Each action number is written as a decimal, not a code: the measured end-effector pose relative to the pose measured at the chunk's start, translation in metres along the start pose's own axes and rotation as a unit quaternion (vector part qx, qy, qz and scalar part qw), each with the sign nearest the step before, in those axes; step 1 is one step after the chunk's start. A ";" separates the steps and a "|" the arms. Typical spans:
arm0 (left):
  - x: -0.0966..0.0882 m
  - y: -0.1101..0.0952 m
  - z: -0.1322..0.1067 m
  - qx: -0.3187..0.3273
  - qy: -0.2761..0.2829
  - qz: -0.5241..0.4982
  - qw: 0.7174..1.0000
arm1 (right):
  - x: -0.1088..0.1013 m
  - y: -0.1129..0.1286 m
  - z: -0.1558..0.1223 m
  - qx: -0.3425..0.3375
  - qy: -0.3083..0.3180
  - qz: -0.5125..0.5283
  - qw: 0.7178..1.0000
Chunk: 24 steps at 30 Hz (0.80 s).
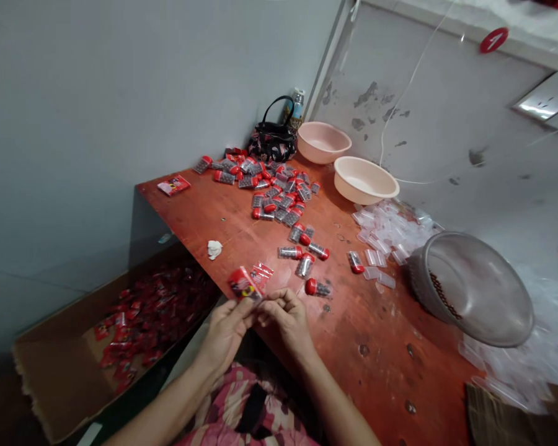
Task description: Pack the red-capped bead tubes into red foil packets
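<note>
Just off the near edge of the red-brown wooden table point(367, 334), the left hand point(225, 331) and right hand point(286, 319) come together, knuckles up. The left fingers point(244, 308) are closed in a pinch on the lower edge of a red printed packet point(243, 284), which stands tilted over the table's edge. The right fingers point(272, 301) curl inward close beside that pinch; whether they grip the packet or only meet it is hidden. A clear, red-printed sachet point(261, 275) sits just behind the packet, touching it. On the table, near the hands, lies a red-capped tube of dark beads point(317, 287). Many similar tubes form a loose heap point(272, 192) toward the table's far end, with a white crumpled tissue point(214, 249) and a small pink card point(173, 185) to the left of the heap. Two pale pink plastic basins point(365, 179) stand at the far right corner, and a black floral handbag point(273, 139) sits at the far end. Empty clear tubes point(381, 229) spill along the right edge beside a tilted grey mesh-sided strainer point(469, 288). Below the table's left edge, an open cardboard box point(60, 384) holds a mass of red packets point(149, 316).
</note>
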State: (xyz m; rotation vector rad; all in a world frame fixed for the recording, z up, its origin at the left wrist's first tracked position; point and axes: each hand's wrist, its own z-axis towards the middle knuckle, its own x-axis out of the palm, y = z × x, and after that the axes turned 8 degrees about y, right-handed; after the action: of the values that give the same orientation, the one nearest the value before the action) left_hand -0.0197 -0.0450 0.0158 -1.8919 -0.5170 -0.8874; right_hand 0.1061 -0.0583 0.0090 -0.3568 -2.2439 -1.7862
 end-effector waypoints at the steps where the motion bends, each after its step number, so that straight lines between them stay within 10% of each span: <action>1: -0.007 -0.006 -0.005 0.030 -0.030 -0.013 0.999 | 0.000 0.001 0.000 0.001 0.006 -0.006 1.000; 5: -0.037 -0.025 -0.015 0.078 -0.140 0.053 0.986 | -0.006 0.003 0.000 -0.008 0.009 -0.042 0.999; 8: -0.045 -0.024 -0.004 0.101 -0.110 0.309 0.939 | -0.011 0.001 0.000 -0.004 0.007 -0.077 0.997; 13: -0.040 -0.010 0.041 0.243 0.020 0.690 0.681 | -0.011 0.000 -0.003 -0.002 0.018 -0.118 0.993; 16: -0.041 -0.002 0.056 0.258 0.014 0.757 0.600 | -0.014 0.004 -0.003 -0.009 0.023 -0.144 0.989; 24: -0.043 0.005 0.059 0.287 0.001 0.749 0.597 | -0.021 0.007 0.022 -0.049 0.017 -0.227 0.972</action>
State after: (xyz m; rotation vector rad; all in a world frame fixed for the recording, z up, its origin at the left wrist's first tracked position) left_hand -0.0228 0.0060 -0.0364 -1.0454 0.7560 0.4310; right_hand 0.1271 -0.0362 0.0033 0.1899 -2.3550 -2.1027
